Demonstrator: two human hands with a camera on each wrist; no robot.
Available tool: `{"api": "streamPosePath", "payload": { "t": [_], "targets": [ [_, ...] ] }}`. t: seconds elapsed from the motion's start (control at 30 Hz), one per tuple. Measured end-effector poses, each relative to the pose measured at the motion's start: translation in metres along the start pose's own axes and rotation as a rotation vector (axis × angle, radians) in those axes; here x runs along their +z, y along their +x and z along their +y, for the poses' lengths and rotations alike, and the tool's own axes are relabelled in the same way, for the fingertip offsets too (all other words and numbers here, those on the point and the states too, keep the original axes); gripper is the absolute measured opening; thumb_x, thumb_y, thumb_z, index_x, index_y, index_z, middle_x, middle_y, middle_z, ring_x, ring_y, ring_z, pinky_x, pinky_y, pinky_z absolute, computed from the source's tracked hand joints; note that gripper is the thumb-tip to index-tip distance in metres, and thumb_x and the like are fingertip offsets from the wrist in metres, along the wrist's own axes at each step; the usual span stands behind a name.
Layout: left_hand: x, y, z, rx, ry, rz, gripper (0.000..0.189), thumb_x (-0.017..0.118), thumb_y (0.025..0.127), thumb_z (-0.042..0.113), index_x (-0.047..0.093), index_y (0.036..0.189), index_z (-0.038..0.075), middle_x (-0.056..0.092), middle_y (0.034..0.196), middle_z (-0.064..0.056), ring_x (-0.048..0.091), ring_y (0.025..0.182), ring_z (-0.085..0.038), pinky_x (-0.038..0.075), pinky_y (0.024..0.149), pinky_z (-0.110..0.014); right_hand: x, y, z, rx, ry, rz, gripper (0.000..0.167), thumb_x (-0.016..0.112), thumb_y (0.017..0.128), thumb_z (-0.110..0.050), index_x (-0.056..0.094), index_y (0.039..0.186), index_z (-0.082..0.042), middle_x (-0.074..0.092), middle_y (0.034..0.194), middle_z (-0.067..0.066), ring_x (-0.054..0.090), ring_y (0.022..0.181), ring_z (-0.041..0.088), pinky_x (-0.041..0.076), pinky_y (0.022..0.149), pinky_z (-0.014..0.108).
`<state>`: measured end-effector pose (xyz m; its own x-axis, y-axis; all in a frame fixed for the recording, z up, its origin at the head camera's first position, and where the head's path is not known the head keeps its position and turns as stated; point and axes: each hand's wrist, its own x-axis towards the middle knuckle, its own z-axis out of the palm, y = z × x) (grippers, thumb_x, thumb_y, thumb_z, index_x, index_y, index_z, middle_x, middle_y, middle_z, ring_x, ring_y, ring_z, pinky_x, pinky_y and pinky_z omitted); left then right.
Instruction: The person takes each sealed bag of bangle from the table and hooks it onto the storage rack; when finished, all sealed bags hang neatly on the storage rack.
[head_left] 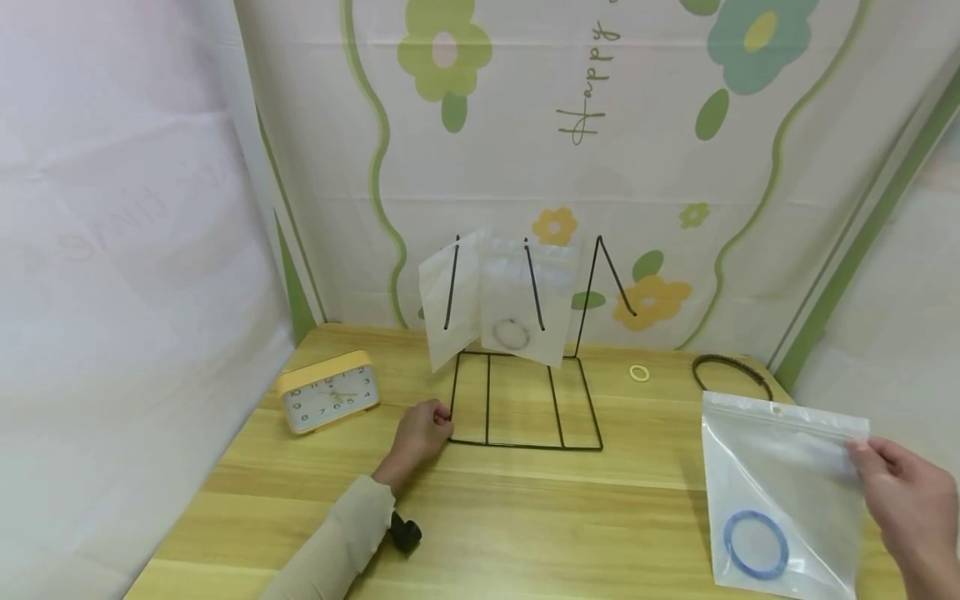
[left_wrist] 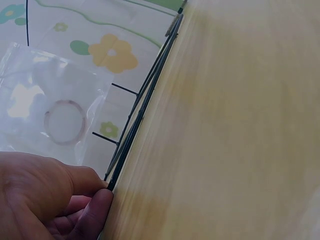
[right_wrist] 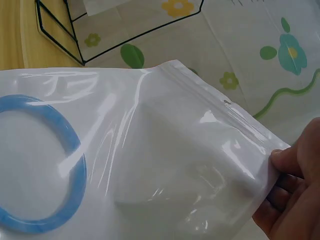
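Observation:
My right hand (head_left: 907, 492) pinches the upper right edge of a white zip bag (head_left: 795, 467) with a blue bangle (head_left: 756, 545) inside; the right wrist view shows the thumb on the bag's edge near its zip strip. With thumb and fingers, my left hand (head_left: 420, 429) pinches the front left corner of a black wire display rack (head_left: 525, 447) on the table. Two bags hang on the rack's prongs: a left bag (head_left: 452, 292), and a middle bag (head_left: 555, 292) with a ring-shaped bracelet (head_left: 511, 334) in it. The right prong (head_left: 617, 279) carries nothing.
A yellow alarm clock (head_left: 330, 392) stands to the left of the rack. Right of the rack lie a small cream ring (head_left: 639, 373) and a dark braided cord loop (head_left: 731, 367), partly behind the held bag. A flower-printed cloth (head_left: 487, 167) hangs behind the table.

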<state>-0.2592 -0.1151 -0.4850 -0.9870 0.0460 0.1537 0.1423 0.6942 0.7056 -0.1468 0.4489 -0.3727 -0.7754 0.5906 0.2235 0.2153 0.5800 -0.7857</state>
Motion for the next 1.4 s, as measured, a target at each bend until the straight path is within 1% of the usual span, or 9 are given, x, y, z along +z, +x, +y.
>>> {"api": "streamPosePath", "payload": {
  "t": [0.07,0.17,0.27,0.43,0.5,0.67,0.97,1.2,1.4],
  "targets": [
    [0.0,0.0,0.0,-0.001,0.0,-0.002,0.014,0.071,0.083,0.007,0.07,0.096,0.003,0.066,0.081,-0.002,0.06,0.073,-0.013,0.052,0.067,-0.031,0.001,-0.006,-0.005,-0.033,0.073,-0.014,0.036,0.062,0.094,-0.027,0.056,0.069,-0.051,0.052,0.058,-0.039,0.045,0.052,-0.01,0.036,0.047,0.014],
    [0.0,0.0,0.0,-0.004,0.002,-0.008,0.014,0.071,0.083,0.007,0.07,0.096,0.003,0.066,0.082,-0.002,0.06,0.074,-0.013,0.053,0.067,-0.031,0.004,-0.014,-0.014,-0.04,0.169,-0.045,0.038,0.064,0.094,-0.021,0.058,0.069,-0.05,0.056,0.058,-0.034,0.05,0.052,-0.012,0.04,0.046,0.011],
    [0.0,0.001,0.0,-0.013,0.003,-0.011,0.014,0.071,0.083,0.008,0.069,0.096,0.004,0.066,0.083,-0.002,0.061,0.074,-0.014,0.053,0.068,-0.031,0.008,-0.021,-0.023,-0.035,0.327,-0.096,0.036,0.065,0.093,-0.015,0.064,0.071,-0.042,0.062,0.061,-0.028,0.057,0.055,-0.011,0.045,0.049,0.011],
    [0.001,0.002,-0.001,-0.01,0.003,-0.005,0.014,0.071,0.083,0.008,0.069,0.096,0.004,0.066,0.083,-0.001,0.061,0.074,-0.014,0.053,0.067,-0.031,0.02,-0.034,-0.038,-0.069,0.697,-0.227,0.027,0.065,0.091,-0.002,0.074,0.078,-0.023,0.071,0.069,-0.011,0.066,0.059,0.0,0.051,0.051,0.016],
    [0.0,0.002,-0.002,-0.007,0.004,-0.005,0.014,0.071,0.083,0.008,0.069,0.096,0.005,0.066,0.083,-0.001,0.061,0.075,-0.013,0.053,0.067,-0.031,0.025,-0.038,-0.043,-0.089,0.784,-0.27,0.026,0.063,0.092,0.002,0.075,0.081,-0.018,0.073,0.072,-0.008,0.067,0.061,0.003,0.052,0.052,0.018],
    [0.0,0.002,-0.001,-0.01,-0.005,-0.008,0.014,0.071,0.083,0.007,0.069,0.096,0.004,0.066,0.082,-0.001,0.06,0.074,-0.014,0.052,0.067,-0.031,0.034,-0.043,-0.054,-0.115,0.87,-0.332,0.025,0.06,0.092,0.006,0.075,0.083,-0.011,0.074,0.076,-0.003,0.068,0.063,0.006,0.054,0.055,0.02],
    [0.0,0.002,-0.001,0.0,-0.005,0.001,0.014,0.07,0.083,0.007,0.07,0.096,0.004,0.065,0.08,0.0,0.059,0.072,-0.013,0.051,0.066,-0.03,0.044,-0.044,-0.062,-0.173,0.944,-0.384,0.024,0.056,0.094,0.008,0.075,0.087,-0.006,0.074,0.08,0.001,0.069,0.066,0.008,0.055,0.056,0.021],
    [-0.002,0.002,0.0,-0.01,-0.013,0.001,0.014,0.071,0.083,0.007,0.07,0.096,0.004,0.065,0.08,-0.001,0.059,0.072,-0.013,0.052,0.066,-0.03,0.051,-0.046,-0.075,-0.229,0.937,-0.482,0.021,0.054,0.096,0.004,0.073,0.092,-0.004,0.073,0.082,0.002,0.066,0.067,0.008,0.053,0.056,0.02],
    [0.0,0.001,0.0,-0.019,-0.02,-0.011,0.014,0.071,0.083,0.007,0.069,0.097,0.004,0.065,0.081,-0.001,0.06,0.073,-0.013,0.052,0.066,-0.03,0.06,-0.049,-0.089,-0.277,0.953,-0.502,0.019,0.054,0.096,0.004,0.07,0.091,-0.003,0.073,0.083,0.002,0.067,0.067,0.009,0.053,0.056,0.021]
  ]
}}
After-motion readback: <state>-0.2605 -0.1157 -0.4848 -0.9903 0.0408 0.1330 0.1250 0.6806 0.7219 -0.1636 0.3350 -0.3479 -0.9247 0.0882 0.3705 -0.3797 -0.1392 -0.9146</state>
